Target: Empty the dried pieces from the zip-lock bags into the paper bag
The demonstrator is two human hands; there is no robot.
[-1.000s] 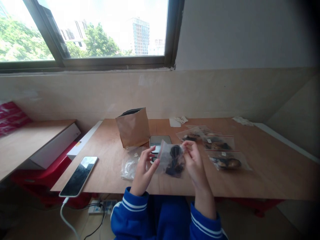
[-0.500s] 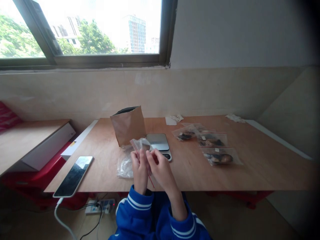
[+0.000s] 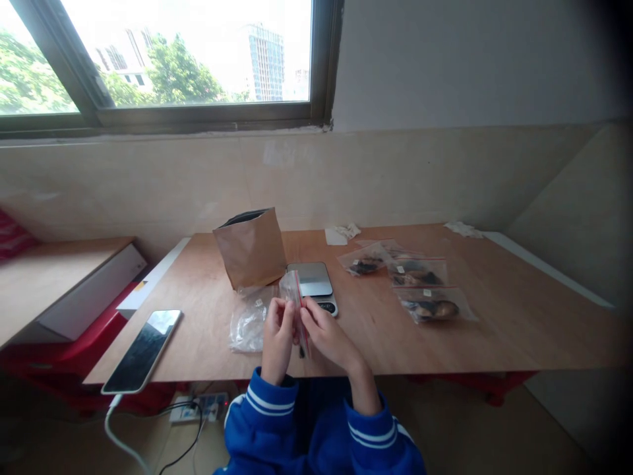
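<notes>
Between my hands is a clear zip bag (image 3: 289,282) with a red seal strip, held upright near the table's front edge. My left hand (image 3: 278,333) is closed on its left side, thumb and fingers pinching the plastic. My right hand (image 3: 324,328) pinches the red strip from the right. Something small and dark shows at the bag's lower end, too unclear to name. Just behind the hands sits a kitchen scale (image 3: 316,280) with a steel top, partly covered by the bag. A crumpled clear plastic bag (image 3: 246,328) lies left of my left hand.
A brown paper pouch (image 3: 251,249) stands open behind the crumpled bag. Several filled zip bags (image 3: 435,307) lie on the right. A phone (image 3: 143,353) with a charging cable rests at the front left. Crumpled white tissue (image 3: 348,231) lies near the wall.
The zip bag has turned, so its red strip now stands nearly vertical between my hands. My right hand has shifted slightly right and grips along the strip.
</notes>
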